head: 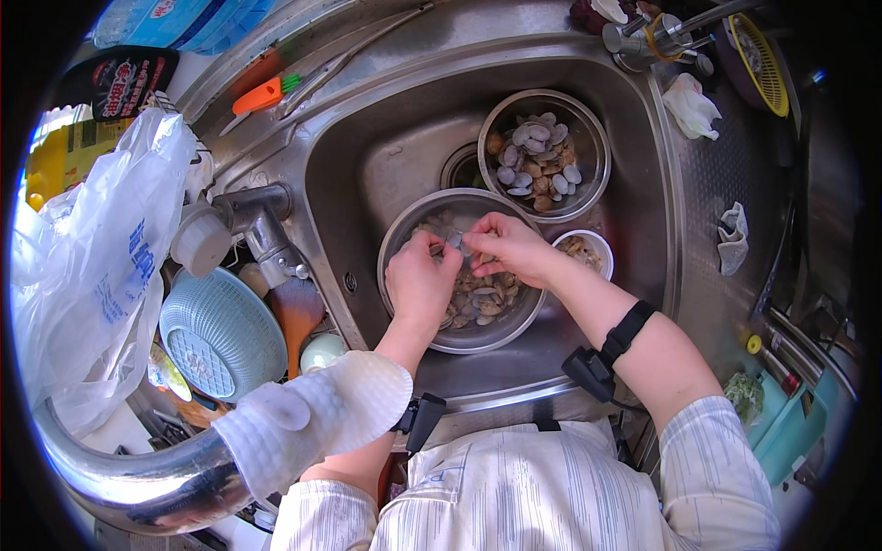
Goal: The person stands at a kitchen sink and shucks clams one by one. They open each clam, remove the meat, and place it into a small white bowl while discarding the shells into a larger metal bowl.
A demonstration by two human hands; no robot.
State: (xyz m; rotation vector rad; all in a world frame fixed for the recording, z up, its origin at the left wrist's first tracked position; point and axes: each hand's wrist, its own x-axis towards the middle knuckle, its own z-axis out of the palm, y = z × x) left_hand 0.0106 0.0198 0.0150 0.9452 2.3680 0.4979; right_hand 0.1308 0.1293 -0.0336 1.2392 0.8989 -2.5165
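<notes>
Both my hands work over a steel bowl [530, 318] of clams in cloudy water. My left hand [422, 279], at the bowl's left, pinches a small clam shell between thumb and fingers; the fingers mostly hide it. My right hand [513, 249] reaches in from the right, its thumb and fingertips on a pale clam shell [466, 248]. The fingertips of both hands are a short gap apart. Loose clams [482, 303] lie below them in the bowl. Behind, a second steel bowl [597, 180] holds empty-looking shells [537, 141]. A small white bowl [606, 253] at the right contains shelled clam meat [577, 249].
The bowls stand in a steel sink [406, 131]. At left are a faucet [269, 241], a plastic bag [96, 255], a blue colander [224, 334] and a cloth-wrapped curved metal pipe [158, 475] near my left forearm. An orange-handled tool [258, 95] lies on the back ledge; crumpled tissue [691, 107] lies right.
</notes>
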